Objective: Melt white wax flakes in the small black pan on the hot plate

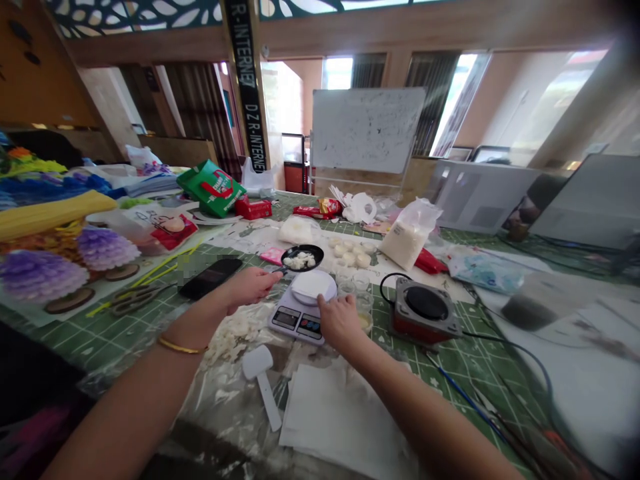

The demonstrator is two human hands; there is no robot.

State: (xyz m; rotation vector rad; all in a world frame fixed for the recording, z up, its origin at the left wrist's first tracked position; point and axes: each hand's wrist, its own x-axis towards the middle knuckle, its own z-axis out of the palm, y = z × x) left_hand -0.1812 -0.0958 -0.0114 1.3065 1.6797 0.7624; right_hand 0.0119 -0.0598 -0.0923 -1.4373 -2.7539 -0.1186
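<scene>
A small black pan [303, 257] with white pieces in it is held up by its handle in my left hand [251, 288]. Just below and right of the pan sits a white kitchen scale [287, 319] with a round white plate [314, 287] on top. My right hand [341, 319] is at the scale's right side, its index finger pointing at the plate's near edge; whether it touches is unclear. Clear plastic cups [360, 283] stand beyond that hand. White flakes [233, 340] lie on clear plastic left of the scale, and a white scoop [267, 387] lies in front.
A small hot plate [425, 307] with a black cable stands at the right. White sheets [340, 413] lie in front. A phone [211, 277] and scissors [135, 298] are at the left. Farther back are a bag of white granules [410, 233] and several pale round pieces [353, 252].
</scene>
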